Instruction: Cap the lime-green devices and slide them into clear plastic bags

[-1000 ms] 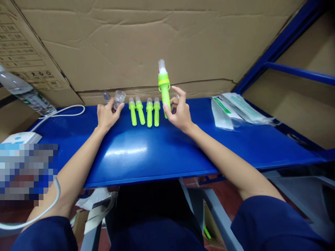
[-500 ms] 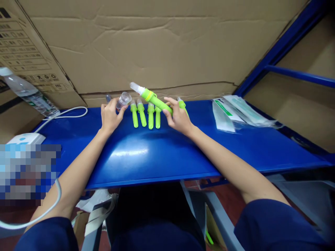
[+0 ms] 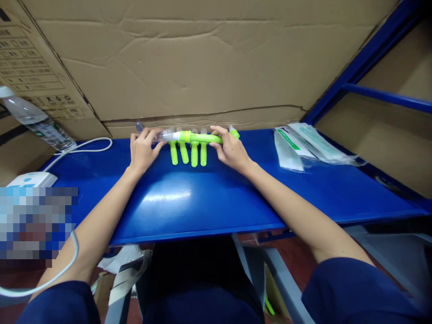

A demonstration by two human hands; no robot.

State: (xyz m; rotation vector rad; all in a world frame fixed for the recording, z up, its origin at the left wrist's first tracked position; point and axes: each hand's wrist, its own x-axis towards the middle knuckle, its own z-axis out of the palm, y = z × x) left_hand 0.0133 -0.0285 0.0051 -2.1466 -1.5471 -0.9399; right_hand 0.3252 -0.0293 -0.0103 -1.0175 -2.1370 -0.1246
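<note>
My left hand (image 3: 143,150) is closed on a clear plastic cap (image 3: 165,135), a see-through cup-like piece. My right hand (image 3: 232,150) grips a lime-green stick (image 3: 202,138) with a ribbed, yellow-ringed collar and a whitish tip. The stick lies level between both hands, its tip end at the mouth of the cap; how far in it sits is hard to make out. Behind and below it, several similar short green sticks (image 3: 194,155) lie in a row on the blue table (image 3: 202,198). Another green stick (image 3: 233,132) shows partly behind my right hand.
On the left stand a water bottle (image 3: 37,119) and a white device (image 3: 33,180) with a cable (image 3: 94,150). Plastic-wrapped packets (image 3: 303,144) lie on the right. A cardboard wall (image 3: 202,67) closes off the back. Behind my left hand is a small clear piece (image 3: 139,127).
The green stick has swung from slanting up to level, and its whitish tip has come down to the clear cap. The cap has turned to face right, toward the stick.
</note>
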